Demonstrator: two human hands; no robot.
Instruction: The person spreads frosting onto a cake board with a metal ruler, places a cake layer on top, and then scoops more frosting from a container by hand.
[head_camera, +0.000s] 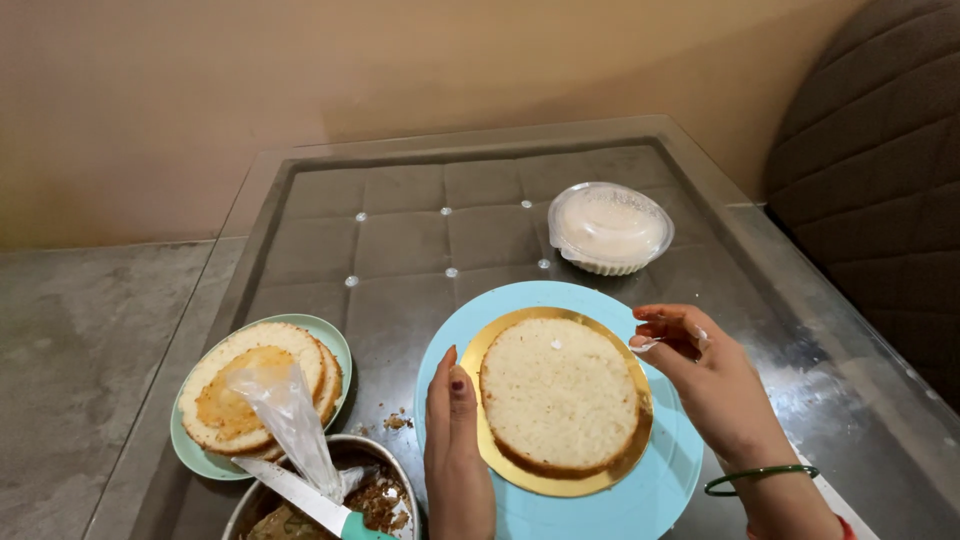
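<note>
Left hand (455, 440) lies flat, fingers straight & together, edge-on vs the rim of the round gold cake board (488, 455), holding nothing. Right hand (700, 365) hovers at the board's upper right w/ fingers curled in loosely, white cream smeared on the fingertips (645, 345); can't tell if anything is pinched between them. Green bangle (760, 478) on that wrist.

Btwn the two hands: pale round sponge cake layer (558, 395), cut face up, centred on the gold board, which sits on a light blue round turntable (650, 490). Left hand just beside the layer's left side, not touching the cake itself; right hand near its upper right edge, apart.

Further left: pale green round plate (340, 345) w/ more sponge layers (225, 375) stacked, a clear plastic piping bag (290, 415) draped over them. Below it a round steel bowl (395, 470) w/ brown crumbs, a teal-handled knife (310, 500) resting across it. Behind the turntable, a lidded clear plastic tub of white cream (608, 228) on the glass-topped table (420, 250).

Cut off at bottom edge: bowl, knife handle, turntable's near side, both forearms. Bag tip hidden in the bowl. No. of stacked layers hard to tell.
</note>
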